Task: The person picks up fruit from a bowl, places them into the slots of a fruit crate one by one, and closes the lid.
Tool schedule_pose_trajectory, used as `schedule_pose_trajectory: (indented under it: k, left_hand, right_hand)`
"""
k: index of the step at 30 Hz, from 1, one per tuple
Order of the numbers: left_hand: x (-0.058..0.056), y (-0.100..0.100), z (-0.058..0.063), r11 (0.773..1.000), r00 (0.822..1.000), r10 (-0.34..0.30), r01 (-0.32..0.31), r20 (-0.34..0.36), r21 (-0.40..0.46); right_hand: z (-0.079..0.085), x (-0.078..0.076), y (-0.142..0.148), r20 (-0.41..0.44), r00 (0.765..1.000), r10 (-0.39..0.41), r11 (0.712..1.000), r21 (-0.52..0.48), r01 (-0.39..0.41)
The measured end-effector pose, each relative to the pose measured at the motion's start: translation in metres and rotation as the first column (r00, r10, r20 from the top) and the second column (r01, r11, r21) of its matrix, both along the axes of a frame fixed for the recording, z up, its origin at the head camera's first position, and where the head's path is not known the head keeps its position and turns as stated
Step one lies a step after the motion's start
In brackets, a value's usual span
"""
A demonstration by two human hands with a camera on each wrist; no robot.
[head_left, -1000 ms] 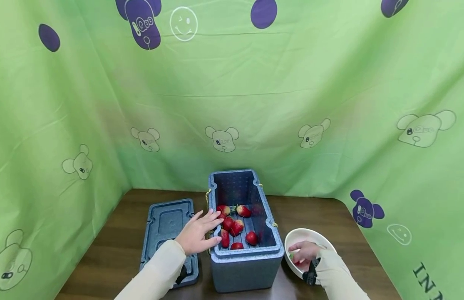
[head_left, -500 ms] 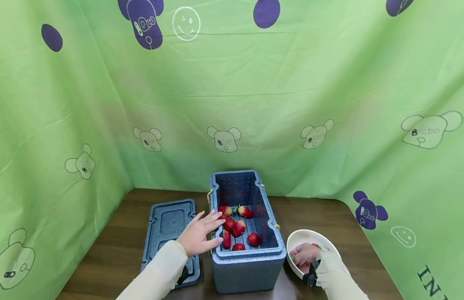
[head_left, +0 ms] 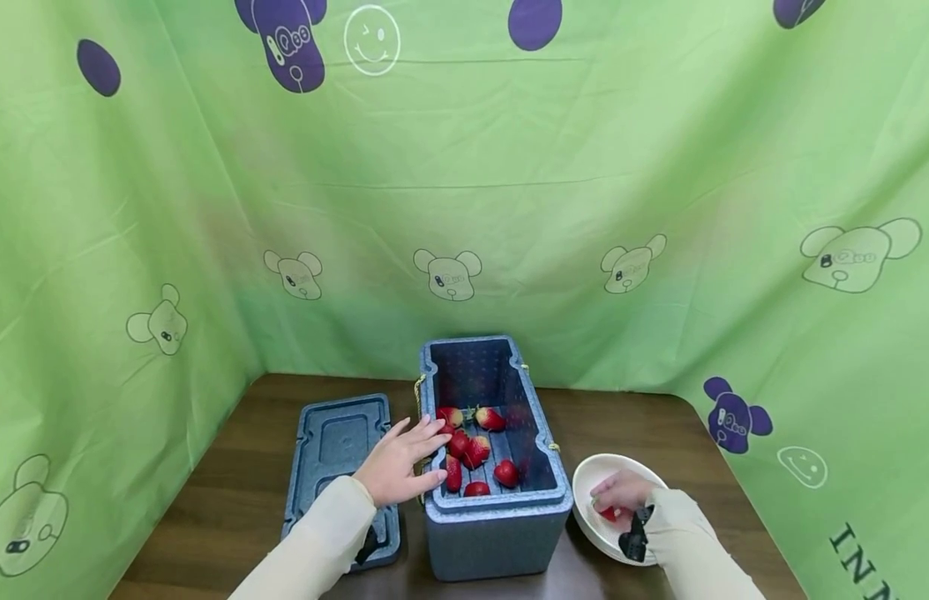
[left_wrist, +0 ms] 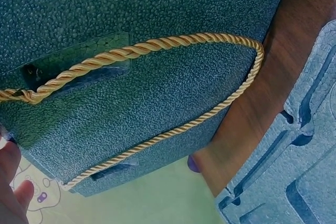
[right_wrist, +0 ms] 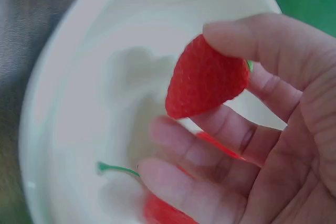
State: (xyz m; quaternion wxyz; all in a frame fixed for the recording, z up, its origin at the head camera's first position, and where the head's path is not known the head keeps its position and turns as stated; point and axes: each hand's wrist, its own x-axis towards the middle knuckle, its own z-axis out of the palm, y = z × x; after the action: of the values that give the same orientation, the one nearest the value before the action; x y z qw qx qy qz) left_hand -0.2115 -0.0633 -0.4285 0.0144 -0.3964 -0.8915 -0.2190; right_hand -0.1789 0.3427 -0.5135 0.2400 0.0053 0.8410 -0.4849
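Observation:
My right hand (head_left: pixel 625 492) is inside the white bowl (head_left: pixel 586 477). In the right wrist view it pinches a red strawberry (right_wrist: pixel 207 80) between thumb and fingers, tip pointing down. Below those fingers lies more red fruit (right_wrist: pixel 165 211), partly hidden, near a thin green stem (right_wrist: pixel 119 168). With fingers spread, my left hand (head_left: pixel 397 467) rests at the left rim of a blue-grey foam box (head_left: pixel 497 542). Several strawberries (head_left: pixel 476 451) lie on the box's floor; the fingers hide part of some. Only a few fingertips (left_wrist: pixel 23 192) show in the left wrist view.
Left of the box, a matching lid (head_left: pixel 340 442) lies flat on the brown wooden table (head_left: pixel 239 475). A gold twisted rope (left_wrist: pixel 178 128) is strung along the box's left side. Green printed cloth (head_left: pixel 464 167) encloses the table behind and at the sides.
The right hand has shifted a little right within the bowl and lifted slightly, now with a strawberry between its fingers. The bowl looks tilted differently. The left hand has stayed at the box rim.

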Motion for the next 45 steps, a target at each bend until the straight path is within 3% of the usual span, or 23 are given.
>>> schedule_pose_trajectory:
  k: [6,15,20,27,34,40,45]
  left_hand:
    - [-0.001,-0.002,0.0,1.0,0.999,-0.006,0.004,-0.052,-0.023]
    - [0.0,-0.008,-0.003,0.998,0.987,0.01,-0.02,-0.16,-0.064]
    - [-0.003,-0.009,0.0,0.996,0.979,0.003,-0.02,-0.203,-0.083]
    - [-0.013,-0.01,-0.001,0.995,0.989,-0.005,-0.011,-0.151,-0.103]
    - [-0.015,-0.01,0.0,0.996,0.994,-0.013,0.003,-0.112,-0.088]
    - [-0.014,-0.006,0.005,0.994,0.998,-0.01,0.004,-0.06,-0.107]
    - [-0.014,-0.002,0.005,0.997,0.998,-0.005,0.0,-0.067,-0.077]
  right_hand:
    - [0.027,-0.009,0.008,0.018,0.997,-0.08,0.996,0.027,0.079]
    - [0.081,-0.037,-0.001,-0.036,0.999,-0.032,0.998,0.046,0.034]
    - [0.106,-0.051,-0.011,-0.07,0.997,-0.042,0.999,0.009,0.042]
    - [0.141,-0.073,-0.034,-0.132,0.991,-0.01,0.999,0.045,0.016]
    - [0.163,-0.091,-0.071,-0.195,0.981,-0.006,0.998,0.067,0.02]
    - [0.173,-0.103,-0.101,-0.262,0.961,-0.084,0.994,0.047,0.1]
    - [0.172,-0.112,-0.122,-0.282,0.942,-0.182,0.982,-0.011,0.186]
